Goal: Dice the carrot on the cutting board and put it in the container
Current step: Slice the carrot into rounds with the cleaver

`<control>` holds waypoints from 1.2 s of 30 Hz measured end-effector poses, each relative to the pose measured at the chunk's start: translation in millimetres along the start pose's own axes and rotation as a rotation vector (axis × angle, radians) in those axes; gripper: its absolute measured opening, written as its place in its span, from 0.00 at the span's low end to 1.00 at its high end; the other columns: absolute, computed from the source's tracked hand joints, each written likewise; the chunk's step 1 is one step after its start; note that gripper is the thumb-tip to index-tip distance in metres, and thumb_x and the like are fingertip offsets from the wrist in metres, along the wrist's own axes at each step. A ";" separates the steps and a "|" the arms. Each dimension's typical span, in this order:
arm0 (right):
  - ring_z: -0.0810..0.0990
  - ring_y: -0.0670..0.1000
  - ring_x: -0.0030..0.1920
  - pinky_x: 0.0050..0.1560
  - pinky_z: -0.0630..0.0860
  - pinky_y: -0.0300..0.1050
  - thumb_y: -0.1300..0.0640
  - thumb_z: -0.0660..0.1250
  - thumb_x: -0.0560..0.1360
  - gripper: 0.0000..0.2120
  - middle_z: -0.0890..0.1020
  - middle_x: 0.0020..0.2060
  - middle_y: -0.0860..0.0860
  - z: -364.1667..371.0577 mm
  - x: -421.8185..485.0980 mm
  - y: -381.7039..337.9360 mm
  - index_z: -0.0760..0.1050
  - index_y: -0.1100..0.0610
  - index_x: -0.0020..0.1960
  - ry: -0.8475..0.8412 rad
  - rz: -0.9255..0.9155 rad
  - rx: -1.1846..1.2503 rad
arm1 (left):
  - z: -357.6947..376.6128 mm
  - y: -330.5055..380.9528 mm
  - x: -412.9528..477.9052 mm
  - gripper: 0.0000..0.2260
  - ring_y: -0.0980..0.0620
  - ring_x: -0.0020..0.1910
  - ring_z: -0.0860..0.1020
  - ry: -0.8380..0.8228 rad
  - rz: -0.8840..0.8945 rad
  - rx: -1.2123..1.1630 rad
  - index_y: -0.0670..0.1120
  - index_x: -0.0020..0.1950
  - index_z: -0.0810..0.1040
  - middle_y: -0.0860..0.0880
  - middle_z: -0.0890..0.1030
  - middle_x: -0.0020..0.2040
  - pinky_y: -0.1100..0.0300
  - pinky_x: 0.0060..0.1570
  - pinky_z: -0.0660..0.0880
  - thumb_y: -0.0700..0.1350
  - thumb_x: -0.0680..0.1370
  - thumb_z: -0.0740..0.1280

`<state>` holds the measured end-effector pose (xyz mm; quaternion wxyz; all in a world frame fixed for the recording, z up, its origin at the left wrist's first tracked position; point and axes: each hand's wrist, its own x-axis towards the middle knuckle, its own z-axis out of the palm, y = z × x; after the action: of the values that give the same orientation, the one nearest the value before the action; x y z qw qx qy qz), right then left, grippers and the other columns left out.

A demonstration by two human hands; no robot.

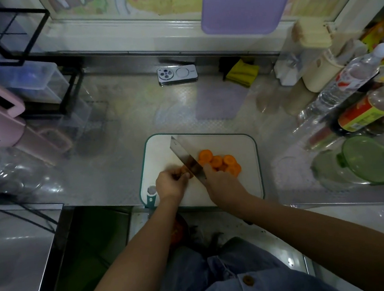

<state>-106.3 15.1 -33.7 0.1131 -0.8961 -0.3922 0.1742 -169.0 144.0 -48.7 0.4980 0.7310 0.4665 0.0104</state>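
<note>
The left hand (170,182) pinches what seems a carrot stub (184,170) on the cutting board (247,182), fingers (184,176) just beside the knife (186,158) gripped by the right hand (222,184); a slipping blade could nick them. Cut rounds (222,162) lie to its right

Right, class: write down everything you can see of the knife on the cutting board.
The knife is a cleaver with a broad rectangular blade of shiny metal. The right hand grips its hidden handle. The blade slants across the cutting board, between the carrot piece in the left hand and the slices.
</note>
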 end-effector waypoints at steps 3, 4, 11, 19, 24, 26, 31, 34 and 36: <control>0.80 0.55 0.40 0.35 0.74 0.46 0.62 0.55 0.80 0.16 0.80 0.46 0.57 -3.1 1.2 -2.7 0.62 0.61 0.66 -0.038 -0.005 -0.039 | -1.1 1.2 0.1 0.11 0.53 0.47 0.76 -0.014 -0.022 -0.010 0.42 0.55 0.82 0.44 0.83 0.53 0.63 0.47 0.67 0.43 0.74 0.72; 0.80 0.55 0.41 0.34 0.72 0.46 0.62 0.55 0.80 0.14 0.80 0.46 0.57 -4.4 1.7 -4.1 0.63 0.61 0.65 -0.052 -0.006 -0.050 | -1.5 1.3 0.2 0.11 0.53 0.47 0.75 -0.019 -0.029 -0.012 0.42 0.55 0.82 0.44 0.83 0.54 0.64 0.48 0.66 0.43 0.74 0.72; 0.80 0.54 0.40 0.33 0.70 0.45 0.62 0.55 0.80 0.13 0.80 0.46 0.55 -13.2 4.6 -12.4 0.64 0.59 0.63 -0.026 0.006 -0.077 | -0.8 2.1 1.5 0.11 0.46 0.54 0.79 -0.016 -0.053 -0.012 0.42 0.55 0.82 0.44 0.83 0.54 0.62 0.51 0.67 0.44 0.75 0.71; 0.81 0.55 0.43 0.35 0.69 0.45 0.64 0.55 0.78 0.17 0.80 0.48 0.56 -17.3 3.6 -14.0 0.62 0.60 0.66 -0.069 0.019 -0.101 | 1.0 3.3 3.5 0.12 0.45 0.53 0.79 -0.006 -0.073 -0.026 0.42 0.55 0.83 0.43 0.83 0.53 0.62 0.51 0.68 0.44 0.73 0.73; 0.81 0.56 0.47 0.39 0.71 0.47 0.65 0.55 0.78 0.17 0.80 0.51 0.57 -22.9 4.6 -20.1 0.61 0.61 0.66 -0.085 0.041 -0.128 | 3.8 4.7 5.4 0.11 0.46 0.51 0.80 -0.002 -0.050 -0.002 0.43 0.53 0.83 0.44 0.84 0.51 0.60 0.52 0.70 0.45 0.73 0.73; 0.79 0.56 0.50 0.34 0.68 0.44 0.64 0.54 0.79 0.15 0.78 0.53 0.57 -26.8 11.4 -25.7 0.62 0.61 0.66 -0.063 0.066 -0.146 | 5.1 5.9 4.6 0.10 0.46 0.51 0.80 0.006 -0.037 0.012 0.43 0.52 0.84 0.44 0.84 0.50 0.59 0.52 0.71 0.45 0.73 0.73; 0.78 0.55 0.51 0.36 0.65 0.44 0.62 0.55 0.80 0.17 0.76 0.56 0.57 -28.8 13.9 -26.1 0.59 0.60 0.68 -0.080 0.079 -0.144 | 2.5 3.9 4.7 0.09 0.48 0.49 0.80 -0.007 -0.025 0.017 0.43 0.52 0.84 0.44 0.84 0.50 0.62 0.49 0.69 0.44 0.73 0.73; 0.76 0.52 0.44 0.31 0.61 0.41 0.60 0.55 0.81 0.15 0.77 0.54 0.56 -31.3 13.7 -23.2 0.61 0.60 0.66 -0.070 0.076 -0.132 | 1.9 4.1 5.0 0.09 0.48 0.50 0.79 -0.008 -0.022 0.012 0.43 0.52 0.84 0.45 0.84 0.50 0.62 0.50 0.69 0.44 0.74 0.72; 0.77 0.54 0.48 0.33 0.64 0.43 0.59 0.55 0.81 0.15 0.77 0.54 0.57 -29.0 14.9 -21.0 0.61 0.60 0.66 -0.056 0.067 -0.109 | 0.6 3.3 5.3 0.10 0.47 0.51 0.79 -0.009 -0.024 0.009 0.43 0.53 0.84 0.45 0.84 0.51 0.62 0.50 0.68 0.44 0.74 0.72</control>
<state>-99.2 38.2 -3.4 0.0473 -0.9084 -0.3737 0.1813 -163.5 147.1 -49.0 0.4969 0.7276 0.4729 -0.0010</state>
